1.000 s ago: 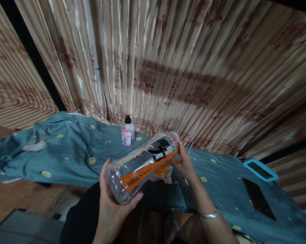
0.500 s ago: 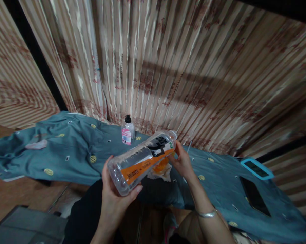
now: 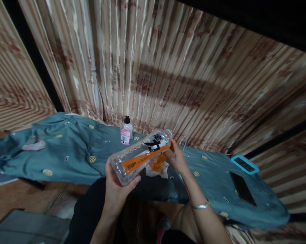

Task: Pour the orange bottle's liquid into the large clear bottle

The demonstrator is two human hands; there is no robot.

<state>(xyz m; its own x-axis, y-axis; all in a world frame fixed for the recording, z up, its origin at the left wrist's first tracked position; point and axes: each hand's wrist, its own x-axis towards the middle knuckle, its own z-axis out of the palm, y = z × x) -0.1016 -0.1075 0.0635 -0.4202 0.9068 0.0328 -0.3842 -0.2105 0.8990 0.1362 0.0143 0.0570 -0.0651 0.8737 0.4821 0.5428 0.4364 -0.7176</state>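
Observation:
A clear plastic bottle with an orange and white label lies tilted between my hands, its neck pointing up and to the right. My left hand is wrapped round the bottle's base, thumb along the near side. Near the neck end, my right hand grips the bottle from the right; some of its fingers are hidden behind it. Partly covered by the bottle, an orange see-through container stands on a crumpled white cloth just below.
On the teal patterned sheet stands a small black-capped bottle with a pink label. To the right lie a black phone and a blue-framed device. A striped curtain hangs behind. A grey box-like object is at lower left.
The camera view has shifted slightly, so things on the right appear further left. Both hands keep their hold on the bottle, and more of the orange container shows.

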